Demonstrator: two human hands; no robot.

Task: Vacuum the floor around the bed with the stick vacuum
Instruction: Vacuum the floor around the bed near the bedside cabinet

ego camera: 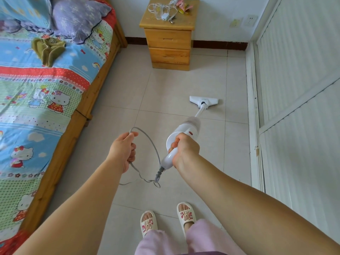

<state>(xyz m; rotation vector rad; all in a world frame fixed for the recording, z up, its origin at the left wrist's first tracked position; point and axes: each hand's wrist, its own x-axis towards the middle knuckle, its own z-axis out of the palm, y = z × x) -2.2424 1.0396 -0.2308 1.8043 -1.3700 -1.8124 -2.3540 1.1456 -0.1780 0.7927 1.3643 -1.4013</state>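
Note:
My right hand [184, 147] grips the handle of a white stick vacuum [189, 128]. Its flat floor head [203, 101] rests on the pale tiled floor [165, 92], ahead of me and right of centre. My left hand [123, 149] holds a loop of the vacuum's grey power cord [152, 142]; the cord curves from that hand to the handle's end and trails onto the floor. The bed [46, 85], with a wooden frame and cartoon-print quilt, runs along the left.
A wooden nightstand [168, 37] with cables and small items on top stands against the far wall. White panelled doors [298, 89] line the right side. My feet in slippers [166, 218] stand at the bottom. A green cloth [48, 49] lies on the bed.

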